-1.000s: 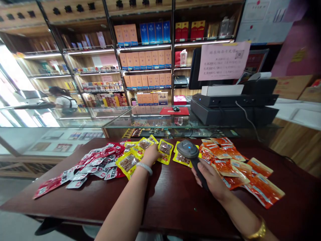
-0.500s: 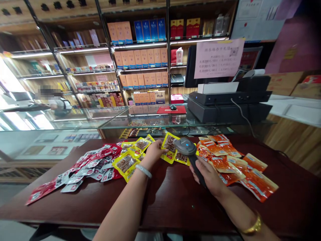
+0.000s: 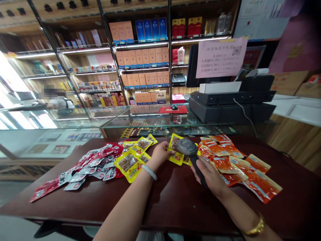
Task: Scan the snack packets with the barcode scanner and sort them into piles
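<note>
My left hand [image 3: 162,154] pinches the left edge of a yellow snack packet [image 3: 176,158] that has a clear window with brown food inside. Closed around the handle of a dark barcode scanner [image 3: 187,147] is my right hand [image 3: 209,174]. The scanner's head hangs over the right part of that packet and hides some of it. Another yellow packet lies partly hidden below the scanner. Left of my left hand is a loose pile of yellow packets [image 3: 128,163]. Orange packets [image 3: 263,184] are spread to the right of my right hand.
Red and white packets [image 3: 86,167] overlap on the left of the dark red table [image 3: 175,204]. Behind it stands a glass counter [image 3: 147,120] with a mouse [image 3: 174,107] and a black cash register [image 3: 230,107]. A person [image 3: 59,100] is at the far left.
My left hand and its yellow packet have shifted slightly right, further under the scanner head. The blue light on the scanner no longer shows. The view has moved a little.
</note>
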`<state>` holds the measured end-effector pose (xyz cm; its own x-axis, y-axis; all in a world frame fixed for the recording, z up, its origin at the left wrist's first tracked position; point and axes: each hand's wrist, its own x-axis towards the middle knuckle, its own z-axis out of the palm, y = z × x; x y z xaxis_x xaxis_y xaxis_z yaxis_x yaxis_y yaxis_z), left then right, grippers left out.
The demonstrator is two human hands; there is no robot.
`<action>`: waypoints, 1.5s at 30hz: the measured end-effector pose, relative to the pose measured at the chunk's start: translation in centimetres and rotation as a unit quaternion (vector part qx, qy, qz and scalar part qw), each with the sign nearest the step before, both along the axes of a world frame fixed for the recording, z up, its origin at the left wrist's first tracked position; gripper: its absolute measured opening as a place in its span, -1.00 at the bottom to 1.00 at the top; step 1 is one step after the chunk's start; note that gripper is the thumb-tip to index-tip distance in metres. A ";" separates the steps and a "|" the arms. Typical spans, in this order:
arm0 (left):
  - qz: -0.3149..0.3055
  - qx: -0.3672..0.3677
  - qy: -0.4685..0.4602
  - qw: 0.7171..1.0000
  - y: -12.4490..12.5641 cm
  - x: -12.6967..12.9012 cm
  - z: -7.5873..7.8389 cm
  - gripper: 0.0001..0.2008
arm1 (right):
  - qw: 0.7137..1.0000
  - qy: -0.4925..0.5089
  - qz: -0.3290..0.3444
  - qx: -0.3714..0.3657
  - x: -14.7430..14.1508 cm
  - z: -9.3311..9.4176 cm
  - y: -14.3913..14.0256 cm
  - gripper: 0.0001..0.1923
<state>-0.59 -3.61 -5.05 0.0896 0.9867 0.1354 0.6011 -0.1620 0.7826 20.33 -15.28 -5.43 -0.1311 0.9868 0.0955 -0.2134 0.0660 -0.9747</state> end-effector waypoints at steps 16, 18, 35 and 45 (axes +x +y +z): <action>-0.063 0.009 0.051 0.997 0.4 -1.3 0.3 -0.65 | 0.998 0.019 0.019 -0.056 -0.4 -0.8 0.5 -0.53; -0.019 0.021 0.083 0.996 0.6 -2.6 1.0 -0.63 | 0.997 0.020 0.038 -0.061 -0.7 -0.8 0.6 -0.55; 0.310 0.027 0.347 0.885 0.7 -9.2 2.4 -0.22 | 0.990 -0.019 0.132 -0.035 -7.6 -0.6 4.0 -0.49; 0.225 0.118 0.290 0.923 1.0 -7.8 4.0 -0.77 | 0.996 0.065 0.055 -0.022 -4.5 0.4 4.2 -0.52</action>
